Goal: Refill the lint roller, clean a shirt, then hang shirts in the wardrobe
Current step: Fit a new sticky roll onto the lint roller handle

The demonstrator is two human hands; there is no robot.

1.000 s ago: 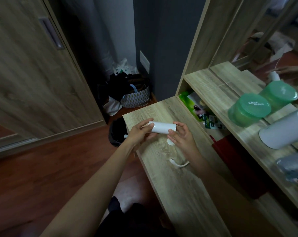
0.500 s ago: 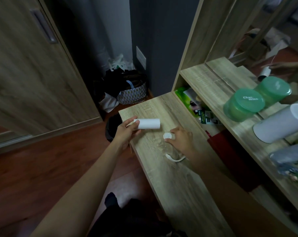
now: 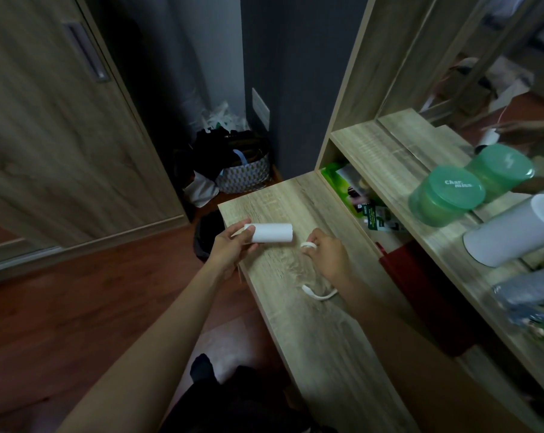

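My left hand [image 3: 230, 248] grips one end of a white lint roll [image 3: 272, 232], held level just above the far end of the wooden desk [image 3: 320, 332]. My right hand [image 3: 330, 256] pinches a small white round cap [image 3: 308, 245] close to the roll's right end, a short gap between them. A white curved handle piece [image 3: 319, 293] lies on the desk under my right wrist.
A black bin [image 3: 206, 235] stands on the floor by the desk's far corner, a patterned basket [image 3: 245, 176] of dark clothes behind it. The wardrobe door [image 3: 55, 126] fills the left. On the shelf sit a green tub [image 3: 445, 195] and a white cylinder [image 3: 514, 235].
My hands have drawn apart: the left took the roll to the left, the right dropped toward the desk and now holds the small white cap.
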